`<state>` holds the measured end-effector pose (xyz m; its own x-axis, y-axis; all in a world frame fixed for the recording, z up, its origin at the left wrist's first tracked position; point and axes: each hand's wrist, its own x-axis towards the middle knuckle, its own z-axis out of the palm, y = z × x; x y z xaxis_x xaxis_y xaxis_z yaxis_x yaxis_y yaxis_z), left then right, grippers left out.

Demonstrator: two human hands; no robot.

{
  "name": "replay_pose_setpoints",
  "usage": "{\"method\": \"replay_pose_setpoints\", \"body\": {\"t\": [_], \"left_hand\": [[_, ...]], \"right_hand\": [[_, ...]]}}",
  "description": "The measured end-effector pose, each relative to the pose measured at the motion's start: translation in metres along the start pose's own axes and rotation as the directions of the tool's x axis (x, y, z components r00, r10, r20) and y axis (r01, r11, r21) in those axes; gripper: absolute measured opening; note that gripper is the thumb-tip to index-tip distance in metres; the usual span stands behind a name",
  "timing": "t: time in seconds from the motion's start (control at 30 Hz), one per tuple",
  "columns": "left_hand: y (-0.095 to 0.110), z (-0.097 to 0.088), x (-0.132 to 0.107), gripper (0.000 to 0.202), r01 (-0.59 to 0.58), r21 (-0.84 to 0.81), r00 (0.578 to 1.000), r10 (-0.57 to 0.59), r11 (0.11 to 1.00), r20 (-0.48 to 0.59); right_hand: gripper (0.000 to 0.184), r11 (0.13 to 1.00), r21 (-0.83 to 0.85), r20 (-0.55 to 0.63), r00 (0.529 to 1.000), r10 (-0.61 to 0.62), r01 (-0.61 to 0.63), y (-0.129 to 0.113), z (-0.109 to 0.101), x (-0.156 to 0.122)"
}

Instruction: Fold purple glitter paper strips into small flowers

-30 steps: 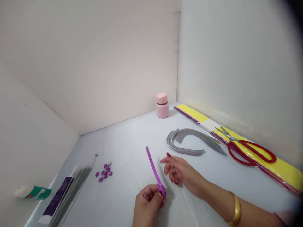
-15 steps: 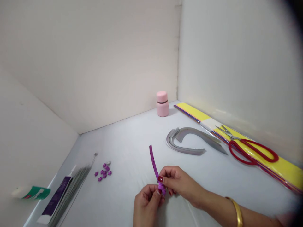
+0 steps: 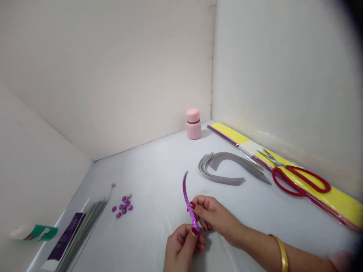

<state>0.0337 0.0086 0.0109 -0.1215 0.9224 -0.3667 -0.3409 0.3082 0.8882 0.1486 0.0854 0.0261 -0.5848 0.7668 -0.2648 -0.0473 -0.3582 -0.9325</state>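
Note:
A narrow purple paper strip (image 3: 187, 196) with dark dots stands up from my hands near the front middle of the white surface. My left hand (image 3: 181, 249) pinches its lower end. My right hand (image 3: 212, 217) pinches the strip just above, thumb and forefinger closed on it. The strip's free end curves up and away. A gold bangle (image 3: 280, 251) sits on my right wrist.
Several small purple folded stars (image 3: 123, 207) lie at the left. A packet of grey strips (image 3: 76, 234) and a glue tube (image 3: 34, 233) lie at the front left. Grey strips (image 3: 227, 168), red scissors (image 3: 297, 179), a yellow paper pack (image 3: 340, 202) and a pink bottle (image 3: 193, 124) lie further back.
My right hand came in from beside the strip and closed on it above my left hand. The strip now bends in a curve, and both hands have shifted slightly nearer.

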Motion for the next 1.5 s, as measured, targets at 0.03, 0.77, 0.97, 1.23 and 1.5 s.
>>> {"method": "replay_pose_setpoints", "body": {"t": [0.03,0.77,0.97,1.23,1.5], "left_hand": [[0.0007,-0.0003,0.0002,0.042,-0.014,0.002,1.000,0.014,1.000,-0.004],[-0.0002,-0.0018,-0.0006,0.040,-0.065,0.072,0.997,0.067,0.995,-0.024],[0.0030,0.0025,0.0009,0.036,-0.041,-0.031,0.993,0.037,0.999,-0.117],[0.0015,0.0021,0.0017,0.035,-0.070,0.041,0.974,0.077,0.997,-0.215],[0.0017,-0.0014,-0.0062,0.017,-0.231,0.458,0.914,0.353,0.858,-0.200]], "right_hand": [[0.032,1.000,-0.007,0.023,1.000,0.018,-0.017,-0.0003,0.0003,-0.0005],[0.035,0.998,-0.057,-0.010,1.000,-0.017,0.017,0.0053,-0.0008,0.0007],[0.035,0.998,-0.053,-0.032,0.999,-0.018,0.017,0.0007,-0.0009,0.0002],[0.034,0.998,-0.056,-0.006,1.000,-0.005,0.005,0.0019,0.0003,0.0006],[0.034,0.998,-0.063,0.021,1.000,-0.013,0.015,0.0056,0.0004,-0.0001]]}}
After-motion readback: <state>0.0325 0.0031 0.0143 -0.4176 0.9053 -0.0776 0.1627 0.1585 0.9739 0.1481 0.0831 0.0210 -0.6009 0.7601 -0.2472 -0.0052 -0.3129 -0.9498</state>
